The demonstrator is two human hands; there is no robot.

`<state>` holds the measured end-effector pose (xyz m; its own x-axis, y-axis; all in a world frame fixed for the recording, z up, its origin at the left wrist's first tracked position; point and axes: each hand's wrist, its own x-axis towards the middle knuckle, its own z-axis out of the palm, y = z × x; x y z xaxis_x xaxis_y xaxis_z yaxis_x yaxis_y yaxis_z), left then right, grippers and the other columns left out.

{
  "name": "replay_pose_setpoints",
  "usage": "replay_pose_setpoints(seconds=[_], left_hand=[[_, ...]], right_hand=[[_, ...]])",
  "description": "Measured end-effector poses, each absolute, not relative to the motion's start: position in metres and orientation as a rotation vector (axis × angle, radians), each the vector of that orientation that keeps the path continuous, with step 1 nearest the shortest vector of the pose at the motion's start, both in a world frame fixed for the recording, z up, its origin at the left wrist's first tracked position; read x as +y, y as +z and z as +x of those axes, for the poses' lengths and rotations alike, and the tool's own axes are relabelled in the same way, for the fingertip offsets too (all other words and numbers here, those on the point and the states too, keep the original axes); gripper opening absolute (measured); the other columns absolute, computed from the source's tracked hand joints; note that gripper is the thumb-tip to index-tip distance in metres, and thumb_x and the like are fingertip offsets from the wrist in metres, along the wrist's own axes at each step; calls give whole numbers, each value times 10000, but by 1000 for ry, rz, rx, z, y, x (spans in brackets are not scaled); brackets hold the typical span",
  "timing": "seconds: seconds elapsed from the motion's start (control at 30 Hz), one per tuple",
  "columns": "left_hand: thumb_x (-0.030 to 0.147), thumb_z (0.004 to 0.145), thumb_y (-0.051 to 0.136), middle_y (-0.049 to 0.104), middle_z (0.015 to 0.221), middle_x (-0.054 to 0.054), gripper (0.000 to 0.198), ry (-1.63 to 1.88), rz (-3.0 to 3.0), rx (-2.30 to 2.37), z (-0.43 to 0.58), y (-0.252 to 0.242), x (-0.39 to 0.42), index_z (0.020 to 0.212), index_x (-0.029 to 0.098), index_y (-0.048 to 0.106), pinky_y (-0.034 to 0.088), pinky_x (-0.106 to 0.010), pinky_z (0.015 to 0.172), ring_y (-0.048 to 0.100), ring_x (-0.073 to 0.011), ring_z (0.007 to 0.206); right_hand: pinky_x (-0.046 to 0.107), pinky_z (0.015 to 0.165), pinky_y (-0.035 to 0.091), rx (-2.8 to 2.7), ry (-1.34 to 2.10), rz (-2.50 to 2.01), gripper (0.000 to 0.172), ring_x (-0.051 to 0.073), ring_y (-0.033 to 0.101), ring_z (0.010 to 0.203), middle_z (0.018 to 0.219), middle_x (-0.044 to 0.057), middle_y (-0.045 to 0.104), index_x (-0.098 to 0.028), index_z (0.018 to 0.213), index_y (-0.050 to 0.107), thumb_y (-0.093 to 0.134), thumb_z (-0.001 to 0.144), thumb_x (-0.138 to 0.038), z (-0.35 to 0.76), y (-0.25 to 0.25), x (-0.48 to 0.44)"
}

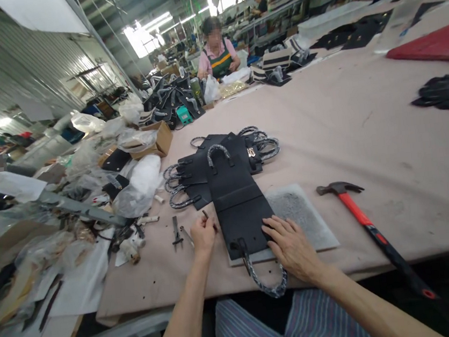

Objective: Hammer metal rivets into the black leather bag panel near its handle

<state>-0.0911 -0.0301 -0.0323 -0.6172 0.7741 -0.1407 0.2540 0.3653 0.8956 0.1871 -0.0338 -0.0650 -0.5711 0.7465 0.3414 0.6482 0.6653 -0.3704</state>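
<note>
A long black bag panel (236, 199) with a braided handle at each end lies flat on a grey mat (302, 213). My right hand (292, 247) rests flat on the panel's near end, fingers spread, just above the near handle (268, 285) that hangs over the table edge. My left hand (202, 233) is beside the panel's left edge, its fingers pinched on a small dark tool (207, 215). Behind the panel lies a stack of similar black panels (222, 152) with looped handles.
A red-handled hammer (371, 230) lies right of the mat. Pliers (176, 232) lie left of my left hand. Plastic bags, cardboard boxes and scraps crowd the left side. A person in a green apron (217, 55) works at the far end. Red and black sheets lie far right.
</note>
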Motion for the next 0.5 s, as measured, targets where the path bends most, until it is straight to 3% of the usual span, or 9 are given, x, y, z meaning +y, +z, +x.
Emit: replay_pose_setpoints(seconds=[0.07,0.17,0.3,0.5], left_hand=[[386,819,667,642,654,-39,223,1024,1058,2310,-103,-30,-36,731,195,596,528,-344,717,677,-237,709],[277,865,630,709,938,-130,102,825,1355,2527,-100,-28,-39,858,180,659,507,-398,858,683,-289,935],[286,926,579,712,1113,-180,172,770,1326,2443,-75,-21,-14,970,161,689,489,-402,937,669,-302,1080],[404,799,753,720,1134,-300,429,760,857,2303,-69,5,36,1012,31,736,533,-358,827,702,-375,1093]], right_hand=[[558,1154,292,-2408,267,-1081,380,308,420,1399,1481,105,521,-202,1338,596,462,984,-227,186,-66,-34],[557,1146,312,-2411,230,-1077,386,309,427,1397,1481,96,523,-208,1337,597,455,978,-224,186,-69,-35],[562,1130,340,-2417,153,-1042,389,314,446,1386,1477,77,529,-231,1327,595,435,973,-239,186,-77,-33],[634,1046,391,-2407,176,-942,408,379,485,1337,1439,117,554,-238,1350,547,385,984,-317,197,-96,-27]])
